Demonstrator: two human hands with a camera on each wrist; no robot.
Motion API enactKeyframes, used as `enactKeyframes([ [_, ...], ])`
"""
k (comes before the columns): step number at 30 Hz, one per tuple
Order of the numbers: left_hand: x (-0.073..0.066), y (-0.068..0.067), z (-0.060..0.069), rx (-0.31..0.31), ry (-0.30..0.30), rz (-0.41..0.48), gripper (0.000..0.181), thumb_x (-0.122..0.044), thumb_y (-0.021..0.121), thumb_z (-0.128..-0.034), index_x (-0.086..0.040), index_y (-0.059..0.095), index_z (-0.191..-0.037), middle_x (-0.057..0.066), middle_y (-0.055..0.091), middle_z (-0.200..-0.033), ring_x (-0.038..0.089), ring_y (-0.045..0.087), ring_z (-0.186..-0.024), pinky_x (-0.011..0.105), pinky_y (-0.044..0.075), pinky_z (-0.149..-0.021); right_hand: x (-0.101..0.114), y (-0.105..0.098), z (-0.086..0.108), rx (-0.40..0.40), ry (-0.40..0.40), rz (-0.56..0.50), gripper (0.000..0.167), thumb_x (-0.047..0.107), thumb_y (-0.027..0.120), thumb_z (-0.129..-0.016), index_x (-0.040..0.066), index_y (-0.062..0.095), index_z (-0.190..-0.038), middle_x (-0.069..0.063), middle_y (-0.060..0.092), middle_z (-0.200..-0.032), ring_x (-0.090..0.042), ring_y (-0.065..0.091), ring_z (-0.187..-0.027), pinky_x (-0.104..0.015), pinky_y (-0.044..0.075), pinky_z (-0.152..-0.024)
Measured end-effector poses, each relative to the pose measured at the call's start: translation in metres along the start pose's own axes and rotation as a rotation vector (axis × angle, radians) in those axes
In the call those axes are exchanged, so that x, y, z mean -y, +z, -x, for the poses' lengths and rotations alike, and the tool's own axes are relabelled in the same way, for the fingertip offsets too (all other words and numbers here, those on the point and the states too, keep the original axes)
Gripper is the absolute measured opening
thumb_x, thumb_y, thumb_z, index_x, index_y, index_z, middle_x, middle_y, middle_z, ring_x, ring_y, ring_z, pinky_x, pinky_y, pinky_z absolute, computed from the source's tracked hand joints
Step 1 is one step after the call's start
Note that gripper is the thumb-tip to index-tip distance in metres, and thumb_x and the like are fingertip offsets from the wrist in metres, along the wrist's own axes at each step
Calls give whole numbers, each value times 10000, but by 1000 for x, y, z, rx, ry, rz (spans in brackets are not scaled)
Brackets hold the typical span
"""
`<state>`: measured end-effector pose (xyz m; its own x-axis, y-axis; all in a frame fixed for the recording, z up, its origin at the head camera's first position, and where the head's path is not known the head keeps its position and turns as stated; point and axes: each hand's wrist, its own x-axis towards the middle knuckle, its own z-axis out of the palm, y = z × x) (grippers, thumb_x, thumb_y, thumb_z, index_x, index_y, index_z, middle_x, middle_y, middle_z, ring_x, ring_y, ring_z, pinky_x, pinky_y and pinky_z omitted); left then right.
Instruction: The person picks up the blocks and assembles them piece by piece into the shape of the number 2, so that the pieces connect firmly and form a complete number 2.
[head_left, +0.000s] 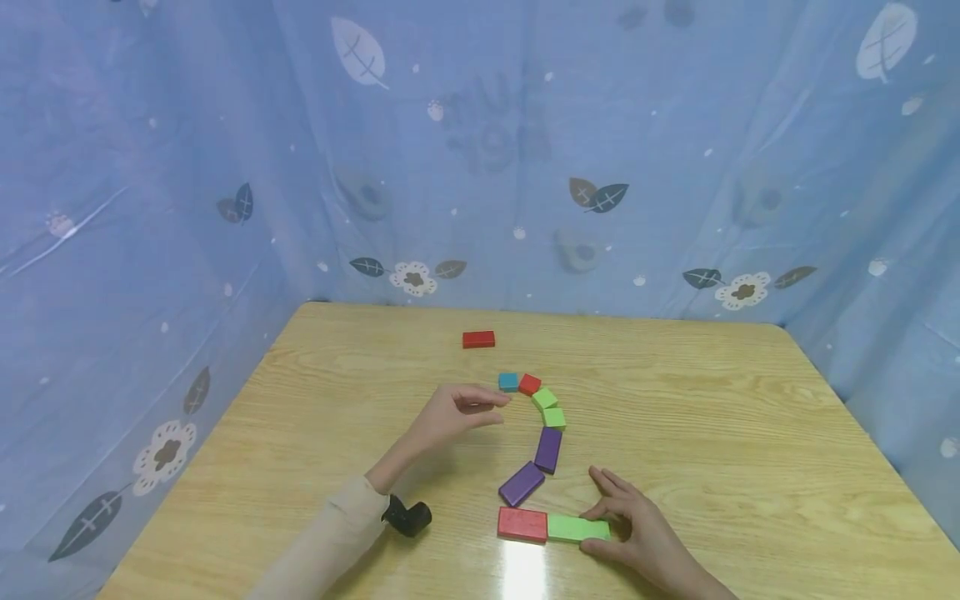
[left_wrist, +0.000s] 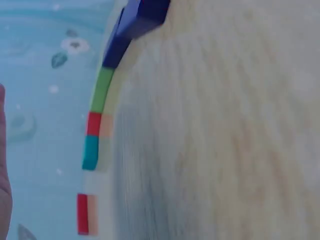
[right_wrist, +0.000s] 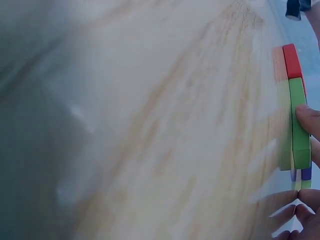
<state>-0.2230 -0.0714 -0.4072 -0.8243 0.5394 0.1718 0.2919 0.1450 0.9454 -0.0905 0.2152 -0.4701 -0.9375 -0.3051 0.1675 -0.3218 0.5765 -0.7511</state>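
My right hand pinches a long light-green block between thumb and forefinger, the other fingers spread past it. That block's left end meets a long red block. In the right wrist view the thumb presses the green block. My left hand holds nothing, its fingers and thumb apart, left of a curved row of blocks. The row runs from a small blue block through a small red block and two light-green ones to two purple blocks.
A lone red block lies farther back on the wooden table. Blue patterned curtains stand behind and at both sides. A black device sits on the left wrist beside the sleeve.
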Motion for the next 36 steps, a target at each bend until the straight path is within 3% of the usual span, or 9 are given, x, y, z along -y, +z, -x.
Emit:
enactKeyframes([
  [6,25,-9,-16,-142,-47,-31,273,-160,747,-838,-48,727,-1087,60,680,-1155,182,620,-1100,257,490,-885,-1,0,0,-9,-40,11,202,320,812,-732,218,711,-874,-291,438,-1389,-549,333,-1274,-740,263,-911],
  [10,34,-13,-21,-190,-36,-28,282,-160,759,-827,-47,728,-1083,45,693,-1127,179,634,-1071,263,494,-880,-1,-1,0,-15,-40,22,203,332,811,-729,231,708,-872,-279,445,-1389,-540,339,-1275,-735,276,-911],
  [19,39,-18,-27,-287,-45,-4,263,-83,739,-833,8,710,-1079,87,696,-1108,205,667,-996,270,519,-826,-1,1,0,-25,-20,31,198,361,810,-726,269,708,-868,-250,464,-1388,-532,347,-1273,-723,286,-919],
  [24,31,-23,-29,-310,-77,-9,255,-100,731,-845,-4,713,-1081,118,688,-1119,209,659,-1013,286,515,-845,-1,1,0,-24,-33,33,201,352,812,-726,257,712,-872,-258,460,-1388,-537,349,-1266,-725,290,-912],
  [36,41,-48,-42,-380,-118,8,319,-192,749,-839,-22,704,-1104,60,693,-1125,178,633,-1057,334,482,-917,-2,2,0,-19,-28,21,214,326,820,-718,232,718,-882,-262,452,-1393,-532,342,-1271,-733,281,-909],
])
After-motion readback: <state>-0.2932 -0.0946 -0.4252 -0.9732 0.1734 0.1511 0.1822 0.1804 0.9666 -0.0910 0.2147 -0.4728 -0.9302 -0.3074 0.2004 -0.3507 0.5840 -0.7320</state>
